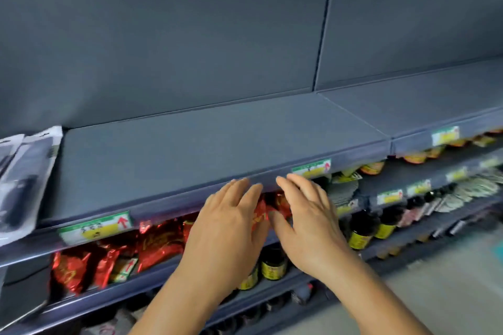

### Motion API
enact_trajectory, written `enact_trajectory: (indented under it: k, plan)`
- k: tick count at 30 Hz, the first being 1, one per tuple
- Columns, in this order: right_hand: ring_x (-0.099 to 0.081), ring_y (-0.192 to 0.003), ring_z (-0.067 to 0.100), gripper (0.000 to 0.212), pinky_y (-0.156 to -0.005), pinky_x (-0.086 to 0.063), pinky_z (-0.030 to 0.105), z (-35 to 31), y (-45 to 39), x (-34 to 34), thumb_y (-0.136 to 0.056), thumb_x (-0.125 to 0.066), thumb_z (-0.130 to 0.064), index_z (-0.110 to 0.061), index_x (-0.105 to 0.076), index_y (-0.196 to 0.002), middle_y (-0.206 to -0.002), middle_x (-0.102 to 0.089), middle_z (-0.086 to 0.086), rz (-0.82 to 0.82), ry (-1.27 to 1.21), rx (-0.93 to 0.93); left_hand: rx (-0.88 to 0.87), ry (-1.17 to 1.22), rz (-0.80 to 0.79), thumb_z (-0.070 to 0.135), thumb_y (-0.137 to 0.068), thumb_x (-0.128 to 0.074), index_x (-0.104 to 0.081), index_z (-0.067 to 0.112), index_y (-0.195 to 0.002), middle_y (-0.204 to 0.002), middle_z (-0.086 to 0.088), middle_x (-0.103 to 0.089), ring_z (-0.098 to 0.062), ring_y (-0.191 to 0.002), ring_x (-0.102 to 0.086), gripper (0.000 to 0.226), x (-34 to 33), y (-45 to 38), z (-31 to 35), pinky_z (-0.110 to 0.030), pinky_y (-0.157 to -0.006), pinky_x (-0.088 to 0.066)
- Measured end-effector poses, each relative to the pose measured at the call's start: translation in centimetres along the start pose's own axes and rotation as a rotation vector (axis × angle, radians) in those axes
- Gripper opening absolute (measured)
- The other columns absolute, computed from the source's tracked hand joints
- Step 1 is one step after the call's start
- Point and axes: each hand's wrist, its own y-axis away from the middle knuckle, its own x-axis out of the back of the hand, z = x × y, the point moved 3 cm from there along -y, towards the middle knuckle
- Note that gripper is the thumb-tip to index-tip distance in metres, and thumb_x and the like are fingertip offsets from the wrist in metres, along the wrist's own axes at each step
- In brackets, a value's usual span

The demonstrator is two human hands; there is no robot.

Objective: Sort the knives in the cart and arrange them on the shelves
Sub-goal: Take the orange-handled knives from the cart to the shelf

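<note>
Both hands (269,226) (empty), fingers (294,185) straight; packaged knives (24,177) on shelf (217,144)

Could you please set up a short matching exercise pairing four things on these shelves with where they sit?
Things:
1. Grey-and-black packaged knives
2. Shiny red foil bags
3. Dark bottles with yellow labels
4. Both bare hands: left hand, right hand

Places:
A. Second shelf, left half
B. Top grey shelf, far left end
C. In front of the top shelf's front edge
D. Right of the hands

Pairs: 1-B, 2-A, 3-D, 4-C
</note>
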Motion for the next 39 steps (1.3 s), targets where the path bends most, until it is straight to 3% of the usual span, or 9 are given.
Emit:
enact_trajectory:
  k: [4,9,15,23,32,39]
  plan:
    - [-0.012,-0.14,0.011,0.059,-0.115,-0.015,0.032,9.6,4.2,2.9,-0.093,-0.045,-0.042,-0.03,-0.024,-0.147,-0.152,-0.017,-0.014,0.004,0.027,-0.16,-0.14,0.053,-0.086,0.029,-0.08,-0.07,-0.055,0.015,-0.13,-0.131,-0.003,-0.056,-0.024,-0.121,-0.053,0.055,-5.5,-1.3,8.2,-0.033,-0.101,-0.041]
    - [-0.018,-0.14,0.015,0.06,-0.113,-0.019,0.033,21.4,10.2,5.3,-0.092,-0.047,-0.043,-0.027,-0.027,-0.147,-0.153,-0.021,-0.009,-0.03,0.056,-0.379,-0.204,0.099,-0.279,0.045,-0.094,-0.041,-0.027,0.027,-0.147,-0.15,0.007,-0.03,-0.013,-0.137,-0.028,0.058,-14.1,-1.8,17.9,-0.024,-0.112,-0.02]
    - [-0.022,-0.138,0.016,0.058,-0.109,-0.023,0.032,32.2,18.6,6.9,-0.093,-0.045,-0.042,-0.027,-0.027,-0.145,-0.15,-0.027,-0.008,-0.083,0.067,-0.682,-0.299,0.172,-0.514,0.039,-0.093,-0.044,-0.03,0.027,-0.144,-0.147,0.008,-0.034,-0.015,-0.131,-0.035,0.055,-22.9,-0.5,28.3,-0.027,-0.107,-0.029]
    - [-0.019,-0.141,0.017,0.057,-0.114,-0.02,0.033,41.1,28.2,9.1,-0.096,-0.042,-0.04,-0.03,-0.022,-0.148,-0.153,-0.022,-0.008,-0.042,-0.03,-1.033,-0.473,0.172,-0.763,0.038,-0.098,-0.039,-0.02,0.025,-0.149,-0.153,0.005,-0.025,-0.016,-0.137,-0.027,0.056,-31.2,1.3,38.5,-0.028,-0.111,-0.024]
    - [-0.029,-0.137,0.019,0.053,-0.11,-0.028,0.034,49.6,33.3,13.3,-0.095,-0.047,-0.038,-0.028,-0.032,-0.145,-0.149,-0.032,-0.006,0.132,-0.036,-1.376,-0.72,0.23,-0.899,0.034,-0.098,-0.038,-0.02,0.024,-0.149,-0.15,0.004,-0.031,-0.013,-0.132,-0.035,0.055,-38.1,-2.0,49.4,-0.024,-0.108,-0.026]
    - [-0.032,-0.134,0.023,0.053,-0.106,-0.03,0.035,54.7,35.4,17.7,-0.092,-0.053,-0.032,-0.023,-0.038,-0.142,-0.148,-0.034,0.001,0.333,-0.044,-1.572,-0.885,0.27,-0.942,0.034,-0.096,-0.043,-0.024,0.019,-0.148,-0.145,-0.002,-0.039,-0.02,-0.129,-0.04,0.058,-41.5,-5.2,59.0,-0.03,-0.105,-0.033]
